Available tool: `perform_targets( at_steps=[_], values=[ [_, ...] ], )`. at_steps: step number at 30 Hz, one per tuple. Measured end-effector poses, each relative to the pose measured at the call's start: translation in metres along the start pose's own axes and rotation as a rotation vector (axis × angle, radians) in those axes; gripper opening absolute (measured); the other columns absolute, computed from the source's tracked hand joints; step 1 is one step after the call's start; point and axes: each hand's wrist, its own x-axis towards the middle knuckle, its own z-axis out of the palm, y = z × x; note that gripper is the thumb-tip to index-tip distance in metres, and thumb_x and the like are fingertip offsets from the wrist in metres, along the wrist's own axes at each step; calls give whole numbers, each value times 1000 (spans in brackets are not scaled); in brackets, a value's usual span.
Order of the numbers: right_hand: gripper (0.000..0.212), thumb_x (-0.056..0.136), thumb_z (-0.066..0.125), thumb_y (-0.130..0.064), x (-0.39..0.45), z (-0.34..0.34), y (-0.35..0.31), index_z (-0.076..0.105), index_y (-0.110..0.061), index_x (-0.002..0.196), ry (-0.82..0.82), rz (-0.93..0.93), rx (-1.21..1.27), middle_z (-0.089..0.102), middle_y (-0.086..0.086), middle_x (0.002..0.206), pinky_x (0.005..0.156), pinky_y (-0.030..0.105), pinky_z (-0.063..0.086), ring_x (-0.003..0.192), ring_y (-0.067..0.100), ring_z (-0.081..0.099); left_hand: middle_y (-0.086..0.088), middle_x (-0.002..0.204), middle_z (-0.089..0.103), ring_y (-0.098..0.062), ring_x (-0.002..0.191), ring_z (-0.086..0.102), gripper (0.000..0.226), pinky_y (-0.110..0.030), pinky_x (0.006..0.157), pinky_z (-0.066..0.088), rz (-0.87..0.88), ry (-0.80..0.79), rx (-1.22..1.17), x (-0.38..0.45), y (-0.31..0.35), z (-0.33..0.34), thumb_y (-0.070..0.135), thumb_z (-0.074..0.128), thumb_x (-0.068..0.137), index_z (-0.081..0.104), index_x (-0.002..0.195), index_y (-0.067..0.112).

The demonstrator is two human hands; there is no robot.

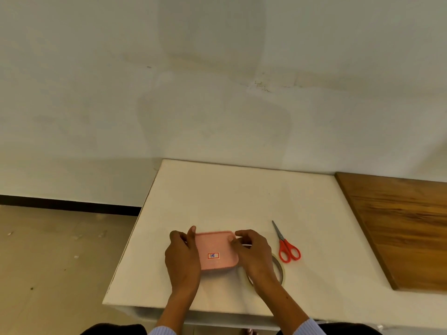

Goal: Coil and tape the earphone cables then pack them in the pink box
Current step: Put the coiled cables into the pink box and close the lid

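Both hands, left (pixel 183 256) and right (pixel 251 253), grip lidded box (pixel 217 252) near worktop (pixel 217 194) front edge; press lid corners evenly w/ thumbs.

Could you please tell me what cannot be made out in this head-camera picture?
- Inside of the pink box: hidden by its lid, so no earphones show.
- Tape roll: mostly covered by the right hand.
- Box's left side: behind the left hand.
- Label: too small to read surely.
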Motion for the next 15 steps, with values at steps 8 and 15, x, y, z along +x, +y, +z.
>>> perform_targets(
  at_steps=[8,15],
  values=[
    [8,82,69,-7,-7,-16,1,68,-15,82,-33,133,262,71,6,84,60,23,57,77,17,69,0,68,49,-13,60,49,31,-20,50,33,-29,-57,-5,-1,5,-2,34,43,97,45,89,5],
    [8,89,61,-9,9,-13,-18,67,-15,88,138,-174,-31,66,-5,86,66,7,41,80,5,59,-4,132,50,-19,118,47,35,-22,87,38,314,-343,403,-5,16,-43,27,53,94,50,128,19]
  ],
)
